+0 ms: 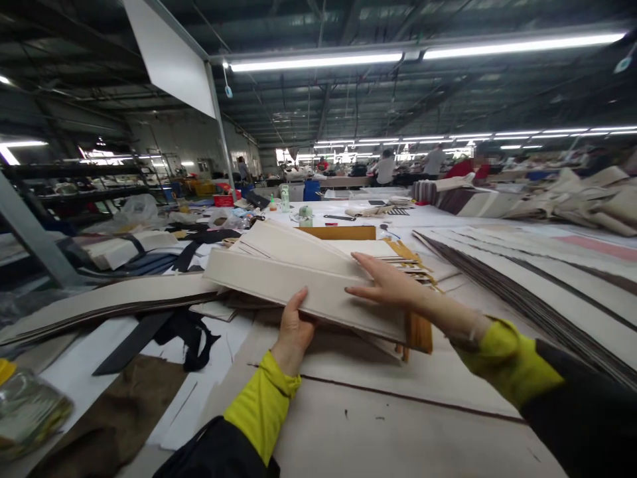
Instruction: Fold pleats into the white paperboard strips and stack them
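Observation:
My left hand (293,325) grips the near edge of a thick stack of cream fabric strips (279,269), thumb on top, lifting it off the cutting table (378,411). My right hand (385,282) lies flat on top of the same stack, fingers spread and pointing left. Brown cardboard pattern pieces (415,328) stick out under the stack at the right. Both sleeves have yellow cuffs.
Long cream and dark strips (522,265) lie fanned out at the right. Black fabric scraps (184,335) and a curved cream stack (99,302) lie at the left. Bottles and clutter (284,198) stand behind. Several people (385,166) work far back. A plastic bag (24,408) sits at the bottom left.

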{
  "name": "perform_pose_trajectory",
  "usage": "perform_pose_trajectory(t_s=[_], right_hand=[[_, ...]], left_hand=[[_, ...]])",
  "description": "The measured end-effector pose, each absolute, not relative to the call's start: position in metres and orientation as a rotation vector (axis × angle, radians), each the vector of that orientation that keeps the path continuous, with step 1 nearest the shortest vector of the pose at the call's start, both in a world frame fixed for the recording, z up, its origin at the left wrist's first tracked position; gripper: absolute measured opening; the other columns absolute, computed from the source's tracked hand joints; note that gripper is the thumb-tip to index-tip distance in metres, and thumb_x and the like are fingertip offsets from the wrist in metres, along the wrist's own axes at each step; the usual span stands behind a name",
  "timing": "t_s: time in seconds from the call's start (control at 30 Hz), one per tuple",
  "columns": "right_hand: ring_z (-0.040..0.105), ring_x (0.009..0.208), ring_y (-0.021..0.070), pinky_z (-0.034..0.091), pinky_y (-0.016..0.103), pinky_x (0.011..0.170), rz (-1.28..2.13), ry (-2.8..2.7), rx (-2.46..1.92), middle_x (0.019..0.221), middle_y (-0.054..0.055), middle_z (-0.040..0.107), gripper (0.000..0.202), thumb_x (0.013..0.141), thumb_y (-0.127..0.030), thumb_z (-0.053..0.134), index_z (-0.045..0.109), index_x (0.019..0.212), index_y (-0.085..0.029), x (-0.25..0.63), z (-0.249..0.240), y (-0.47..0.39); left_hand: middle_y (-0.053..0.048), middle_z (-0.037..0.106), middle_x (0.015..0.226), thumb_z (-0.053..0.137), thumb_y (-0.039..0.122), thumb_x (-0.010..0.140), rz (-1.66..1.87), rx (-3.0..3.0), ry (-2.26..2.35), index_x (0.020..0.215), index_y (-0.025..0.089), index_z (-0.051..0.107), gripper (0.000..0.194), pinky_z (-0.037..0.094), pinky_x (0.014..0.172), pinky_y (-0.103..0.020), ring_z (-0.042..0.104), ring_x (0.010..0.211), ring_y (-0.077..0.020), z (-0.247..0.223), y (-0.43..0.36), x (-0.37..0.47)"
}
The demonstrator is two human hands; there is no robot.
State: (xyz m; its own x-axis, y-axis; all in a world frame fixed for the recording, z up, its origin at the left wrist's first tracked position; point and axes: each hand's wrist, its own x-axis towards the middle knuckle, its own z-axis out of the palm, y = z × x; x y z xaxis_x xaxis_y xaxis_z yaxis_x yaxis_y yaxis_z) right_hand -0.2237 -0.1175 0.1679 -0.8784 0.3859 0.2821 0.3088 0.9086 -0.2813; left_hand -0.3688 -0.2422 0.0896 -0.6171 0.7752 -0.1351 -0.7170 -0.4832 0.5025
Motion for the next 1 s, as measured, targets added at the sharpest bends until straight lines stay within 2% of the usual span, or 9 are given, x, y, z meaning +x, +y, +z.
perform_pose_trajectory(t_s=[0.07,0.17,0.33,0.43,0.6,0.73,0.87,0.93,1.0], right_hand=[[0.035,0.122,0.0343,0.029,0.049,0.100,0.494,-2.831,-0.530,0.136,0.021,0.035,0.086,0.072,-0.059,0.053,0.029,0.135,-0.006,-0.226,0.181,-0.098],[0.048,0.113,0.0269,0.040,0.038,0.094,0.633,-2.904,-0.414,0.129,0.013,0.047,0.075,0.075,-0.057,0.051,0.034,0.134,-0.014,-0.228,0.193,-0.089],[0.049,0.111,0.0199,0.038,0.030,0.096,0.924,-2.951,0.077,0.126,0.000,0.051,0.069,0.075,-0.047,0.058,0.032,0.135,-0.023,-0.227,0.199,-0.116],[0.046,0.114,0.0214,0.035,0.032,0.099,1.028,-2.904,0.055,0.128,0.002,0.049,0.078,0.071,-0.043,0.062,0.027,0.137,-0.022,-0.226,0.193,-0.130],[0.035,0.122,0.0303,0.025,0.044,0.103,0.845,-2.793,-0.304,0.137,0.016,0.034,0.100,0.058,-0.044,0.072,0.021,0.138,-0.011,-0.225,0.174,-0.136],[0.044,0.116,0.0244,0.033,0.037,0.099,0.918,-2.777,-0.164,0.130,0.008,0.046,0.082,0.065,-0.042,0.067,0.030,0.134,-0.017,-0.213,0.180,-0.145],[0.047,0.112,0.0236,0.036,0.034,0.096,0.695,-2.852,-0.063,0.127,0.007,0.049,0.069,0.069,-0.034,0.062,0.036,0.132,-0.019,-0.175,0.216,-0.158],[0.049,0.110,0.0249,0.038,0.033,0.093,0.557,-2.953,-0.077,0.126,0.007,0.050,0.067,0.070,-0.034,0.061,0.039,0.131,-0.019,-0.147,0.233,-0.161],[0.053,0.105,0.0248,0.040,0.031,0.089,0.464,-3.036,-0.128,0.122,0.007,0.054,0.066,0.070,-0.029,0.059,0.039,0.132,-0.022,-0.120,0.237,-0.162]], left_hand=[[-0.003,0.069,0.079,0.059,0.015,0.070,2.148,0.105,0.657,0.097,0.014,0.060,0.027,0.050,0.082,-0.033,0.065,0.076,-0.0176,0.092,-0.245,-0.368],[-0.002,0.069,0.077,0.058,0.013,0.070,2.156,0.089,0.654,0.099,0.015,0.059,0.029,0.050,0.083,-0.034,0.065,0.076,-0.0170,0.092,-0.250,-0.367],[-0.005,0.069,0.091,0.061,0.022,0.074,2.099,0.180,0.576,0.107,0.017,0.057,0.034,0.047,0.090,-0.037,0.063,0.091,-0.0209,0.083,-0.256,-0.357],[-0.005,0.070,0.090,0.063,0.024,0.073,2.048,0.202,0.568,0.109,0.016,0.056,0.037,0.046,0.091,-0.038,0.063,0.091,-0.0216,0.080,-0.259,-0.348],[-0.004,0.070,0.084,0.064,0.017,0.070,2.018,0.226,0.646,0.109,0.017,0.056,0.040,0.046,0.091,-0.036,0.064,0.082,-0.0196,0.076,-0.262,-0.337],[-0.003,0.070,0.084,0.066,0.029,0.069,1.995,0.413,0.771,0.106,0.020,0.058,0.039,0.044,0.092,-0.034,0.063,0.085,-0.0185,0.077,-0.269,-0.334],[-0.006,0.067,0.095,0.058,0.046,0.074,1.500,1.147,1.082,0.107,0.018,0.059,0.043,0.045,0.089,-0.033,0.060,0.092,-0.0192,0.085,-0.295,-0.314],[-0.006,0.067,0.095,0.067,0.041,0.067,1.143,1.419,1.157,0.104,0.019,0.062,0.043,0.050,0.078,-0.030,0.061,0.086,-0.0201,0.091,-0.315,-0.292],[-0.003,0.065,0.103,0.057,0.041,0.077,0.640,1.820,1.202,0.116,0.026,0.054,0.041,0.051,0.070,-0.026,0.062,0.085,-0.0174,0.096,-0.332,-0.265]])
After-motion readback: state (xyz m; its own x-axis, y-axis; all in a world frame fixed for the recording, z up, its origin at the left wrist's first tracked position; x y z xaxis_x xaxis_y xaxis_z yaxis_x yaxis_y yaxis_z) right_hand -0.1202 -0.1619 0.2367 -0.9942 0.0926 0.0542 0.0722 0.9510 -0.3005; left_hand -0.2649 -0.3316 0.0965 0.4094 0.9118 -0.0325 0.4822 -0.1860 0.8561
